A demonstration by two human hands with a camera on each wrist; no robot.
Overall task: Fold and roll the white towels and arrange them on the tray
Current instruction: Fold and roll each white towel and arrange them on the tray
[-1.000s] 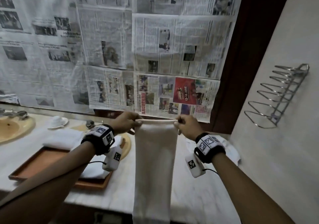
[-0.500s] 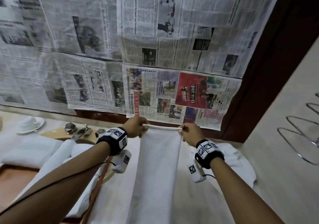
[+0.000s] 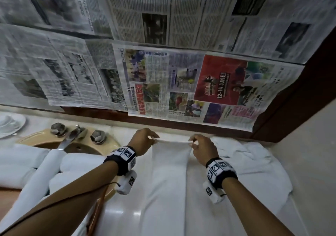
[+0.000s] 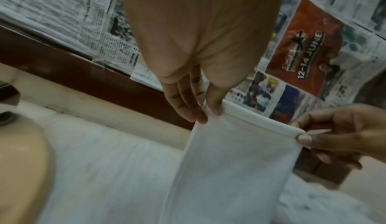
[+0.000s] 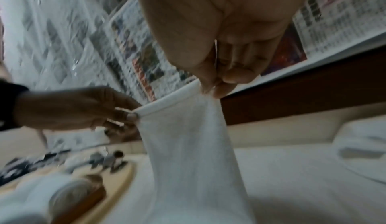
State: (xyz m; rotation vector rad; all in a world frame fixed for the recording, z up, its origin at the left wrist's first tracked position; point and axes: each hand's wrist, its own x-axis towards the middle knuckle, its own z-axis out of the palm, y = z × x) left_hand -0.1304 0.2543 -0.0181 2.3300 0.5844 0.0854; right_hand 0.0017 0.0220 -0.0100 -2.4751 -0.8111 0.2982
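Observation:
A long white towel, folded into a narrow strip, runs from my hands down over the marble counter. My left hand pinches its top left corner, and my right hand pinches the top right corner, so the top hem is stretched between them. The left wrist view shows the towel held by the left hand and by the right hand. In the right wrist view the right hand pinches the towel. Rolled white towels lie on the wooden tray at the left.
A beige sink with a metal tap sits behind the tray. A crumpled white towel lies on the counter to the right. A white saucer is far left. Newspaper covers the wall behind.
Both hands have lowered the stretched towel toward the counter, so its length now lies on the marble instead of hanging over the front edge. The head view has tilted down and moved closer.

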